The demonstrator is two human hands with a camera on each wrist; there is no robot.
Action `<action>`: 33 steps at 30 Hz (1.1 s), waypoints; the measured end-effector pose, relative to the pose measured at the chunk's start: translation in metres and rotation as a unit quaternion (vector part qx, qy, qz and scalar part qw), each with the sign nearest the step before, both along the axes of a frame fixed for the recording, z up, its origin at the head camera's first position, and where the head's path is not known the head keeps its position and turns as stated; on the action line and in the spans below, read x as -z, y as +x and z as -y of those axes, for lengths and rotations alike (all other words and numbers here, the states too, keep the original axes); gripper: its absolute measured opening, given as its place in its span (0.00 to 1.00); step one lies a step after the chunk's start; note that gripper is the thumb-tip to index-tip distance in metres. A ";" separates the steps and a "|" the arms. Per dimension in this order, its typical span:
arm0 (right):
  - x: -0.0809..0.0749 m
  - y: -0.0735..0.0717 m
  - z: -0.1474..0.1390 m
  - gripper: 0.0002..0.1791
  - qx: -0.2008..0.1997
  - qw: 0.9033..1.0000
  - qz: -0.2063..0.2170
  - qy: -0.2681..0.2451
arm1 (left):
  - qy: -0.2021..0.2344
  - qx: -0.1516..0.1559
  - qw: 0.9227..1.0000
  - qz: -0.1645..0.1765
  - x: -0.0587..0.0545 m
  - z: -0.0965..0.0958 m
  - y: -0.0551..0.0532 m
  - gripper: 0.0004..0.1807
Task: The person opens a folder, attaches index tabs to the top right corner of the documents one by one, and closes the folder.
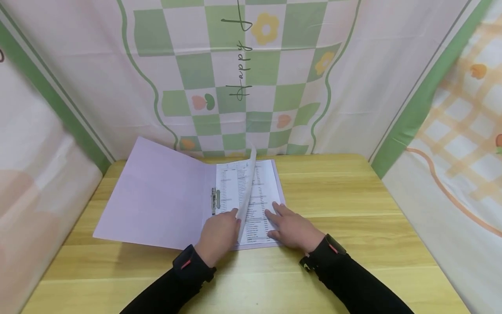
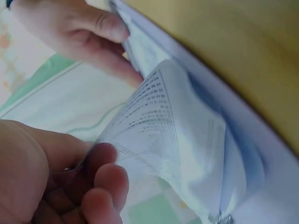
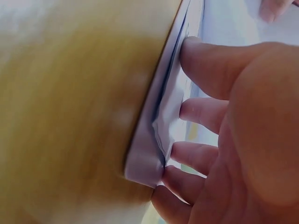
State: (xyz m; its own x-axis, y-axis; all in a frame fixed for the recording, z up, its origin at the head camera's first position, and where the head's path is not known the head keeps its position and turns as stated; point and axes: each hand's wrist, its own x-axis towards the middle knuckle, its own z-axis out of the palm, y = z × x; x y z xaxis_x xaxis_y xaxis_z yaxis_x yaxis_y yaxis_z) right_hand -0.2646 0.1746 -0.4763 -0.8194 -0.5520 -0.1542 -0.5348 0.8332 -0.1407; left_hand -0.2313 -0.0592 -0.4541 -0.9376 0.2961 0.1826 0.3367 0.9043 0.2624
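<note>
"Trouble first: what looks likeliest to go wrong here?"

"Creasing, I'd judge. The person's left hand [image 1: 217, 235] pinches a thin white printed paper sheet [image 1: 249, 187] between thumb and fingers near its lower end, and the left wrist view shows it bowed into a tight curl. A harder pull could fold it for good."

"Where is it anchored?"

"Apparently by a small silvery metal clip [image 1: 214, 201] near the spine of the flat lilac folder [image 1: 161, 200], which lies spread on the pale yellow wood-grain table [image 1: 341, 196]. If the clip grips that page, a sideways tug might tear it there."

"And the right hand [image 1: 294, 226]?"

"Fingers apart, resting at the right-hand side of the flat white printed sheets [image 1: 259, 218] underneath, clamped on nothing that I can see. Too light a press, and those could ride up with the raised page; a push inward, and their edges, uneven in the right wrist view, could buckle."

"Is only one page lifted?"

"I can't tell. Two clinging together would come over as one. The left cover also seems slightly raised, judging by its shadow; the black-sleeved left forearm [image 1: 164, 285] could knock it."
</note>
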 end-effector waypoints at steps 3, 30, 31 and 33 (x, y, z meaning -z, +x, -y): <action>0.002 0.001 0.001 0.37 0.004 1.000 0.008 -0.009 | 0.006 -0.026 1.000 -0.003 -0.005 0.015 0.007 0.18; 0.002 0.001 -0.001 0.37 0.020 0.999 0.033 -0.026 | 0.097 -0.197 0.975 -0.045 -0.032 0.140 0.050 0.21; 0.001 0.001 -0.001 0.37 0.020 0.999 0.033 -0.027 | 0.082 -0.198 0.977 -0.021 -0.034 0.140 0.051 0.21; 0.001 0.000 -0.001 0.37 0.020 0.999 0.030 -0.024 | 0.053 -0.200 0.978 0.027 -0.036 0.140 0.054 0.20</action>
